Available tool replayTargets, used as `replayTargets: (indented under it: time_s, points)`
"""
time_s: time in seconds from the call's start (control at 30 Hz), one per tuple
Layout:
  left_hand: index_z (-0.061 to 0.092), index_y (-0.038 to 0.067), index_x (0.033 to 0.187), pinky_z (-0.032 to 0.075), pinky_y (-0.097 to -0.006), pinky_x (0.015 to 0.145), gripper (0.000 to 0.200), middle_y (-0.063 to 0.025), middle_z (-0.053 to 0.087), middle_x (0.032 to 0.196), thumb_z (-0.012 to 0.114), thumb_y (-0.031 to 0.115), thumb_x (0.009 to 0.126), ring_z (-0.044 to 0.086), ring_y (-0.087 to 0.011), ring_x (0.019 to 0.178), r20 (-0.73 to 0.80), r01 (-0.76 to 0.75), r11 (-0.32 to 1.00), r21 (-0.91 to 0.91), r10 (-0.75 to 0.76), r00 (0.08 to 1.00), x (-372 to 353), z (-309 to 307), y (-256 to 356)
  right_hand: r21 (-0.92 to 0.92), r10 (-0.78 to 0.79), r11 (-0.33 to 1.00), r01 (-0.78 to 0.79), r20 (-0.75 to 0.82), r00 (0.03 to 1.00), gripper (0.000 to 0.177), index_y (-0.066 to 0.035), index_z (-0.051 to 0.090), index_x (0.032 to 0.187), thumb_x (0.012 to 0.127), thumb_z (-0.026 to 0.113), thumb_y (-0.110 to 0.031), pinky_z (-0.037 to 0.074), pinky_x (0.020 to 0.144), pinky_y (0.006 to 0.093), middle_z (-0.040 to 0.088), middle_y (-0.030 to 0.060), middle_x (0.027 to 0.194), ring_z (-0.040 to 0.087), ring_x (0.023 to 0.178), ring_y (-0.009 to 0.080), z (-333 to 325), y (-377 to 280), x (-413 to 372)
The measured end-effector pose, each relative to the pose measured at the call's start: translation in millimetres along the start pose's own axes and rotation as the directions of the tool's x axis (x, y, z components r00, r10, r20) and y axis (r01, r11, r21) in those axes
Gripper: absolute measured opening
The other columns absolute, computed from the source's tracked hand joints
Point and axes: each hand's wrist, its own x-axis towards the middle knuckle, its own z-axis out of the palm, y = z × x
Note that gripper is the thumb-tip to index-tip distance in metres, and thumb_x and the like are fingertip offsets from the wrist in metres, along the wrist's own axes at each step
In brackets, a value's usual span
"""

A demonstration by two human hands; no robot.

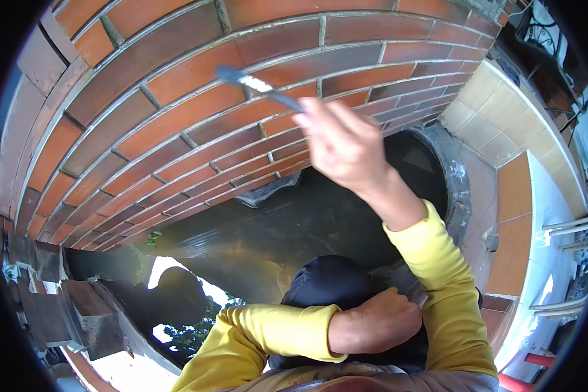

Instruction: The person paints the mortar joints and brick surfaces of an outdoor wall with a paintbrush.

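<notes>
My right hand (346, 140) is raised in front of the brick wall (189, 124), its fingers closed around the dark handle of a small paintbrush (258, 85). The brush, a little blurred by motion, points up and left; its shiny band catches light and its dark tip overlaps the bricks. Across my lap lies my left forearm in a yellow sleeve. My left hand (379, 321) is a fist over my dark-clothed knee (326, 281), close to my right sleeve. The inside of that fist is hidden.
Below the wall lies a pond of murky water (255, 228) with reflections, bounded at right by a curved concrete rim (460, 176). Wooden pieces (91, 313) stand at lower left. A tiled ledge (513, 222) runs along the right, with white rails (562, 306) beyond.
</notes>
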Motion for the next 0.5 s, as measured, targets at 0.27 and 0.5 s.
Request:
replayTargets:
  time_s: [0.27, 0.5]
  points:
    - [0.063, 0.004, 0.081, 0.046, -0.036, 0.064, 0.011, -0.0082, 0.063, 0.062, 0.062, 0.013, 0.085, 0.067, -0.0241, 0.059, -0.044, 0.024, 0.999, -0.045, -0.026, 0.999, -7, -5, -2, -0.051, 0.257, 0.964, -0.262, -0.098, 0.962, 0.013, -0.002, 0.075, 0.096, 0.095, 0.069, -0.014, 0.051, 0.053, 0.0378, 0.067, 0.0138, 0.072, 0.065, 0.057, 0.0309, -41, 87, -14]
    - [0.062, 0.004, 0.08, 0.047, -0.0363, 0.065, 0.011, -0.0081, 0.063, 0.061, 0.061, 0.013, 0.086, 0.066, -0.0247, 0.058, -0.002, 0.012, 0.999, -0.041, -0.012, 1.0, 2, -2, 1, 0.047, 0.123, 0.991, -0.124, 0.02, 0.992, 0.011, -0.002, 0.07, 0.098, 0.094, 0.069, -0.012, 0.048, 0.048, 0.0357, 0.063, 0.0092, 0.07, 0.062, 0.053, 0.0237, -22, 18, -12]
